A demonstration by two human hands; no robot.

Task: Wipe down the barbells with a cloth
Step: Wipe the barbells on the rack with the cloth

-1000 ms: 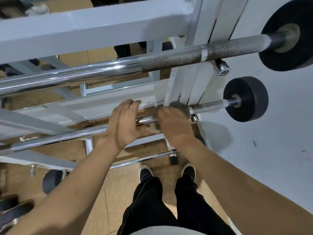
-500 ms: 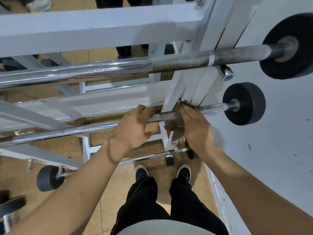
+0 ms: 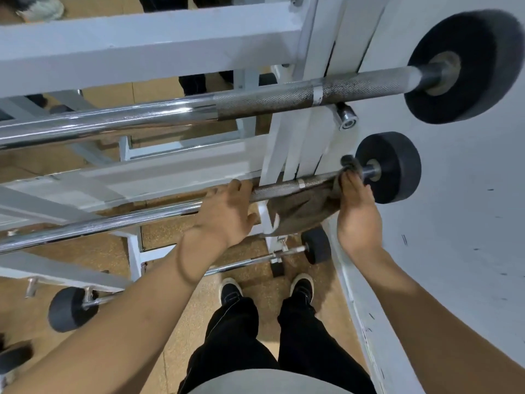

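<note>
Three chrome barbells lie across a white rack. My left hand [image 3: 227, 211] grips the middle barbell [image 3: 119, 220] from above, just left of the rack upright. My right hand [image 3: 356, 206] presses a brown-grey cloth [image 3: 301, 209] around the same bar's knurled right end, close to its black weight plate [image 3: 397, 166]. The cloth hangs below the bar between my hands. The upper barbell [image 3: 255, 102], with a larger black plate [image 3: 466, 66], runs above. A lower barbell [image 3: 247, 260] sits near the floor.
The white rack frame [image 3: 147, 44] spans the top and its upright [image 3: 304, 155] stands between my hands. A white wall [image 3: 468, 251] closes the right side. My feet [image 3: 267, 288] stand on the tan floor. A black plate [image 3: 68, 308] is at lower left.
My right hand slid the cloth rightward along the middle bar, from beside the left hand to the plate end. The left hand kept its grip on the bar.
</note>
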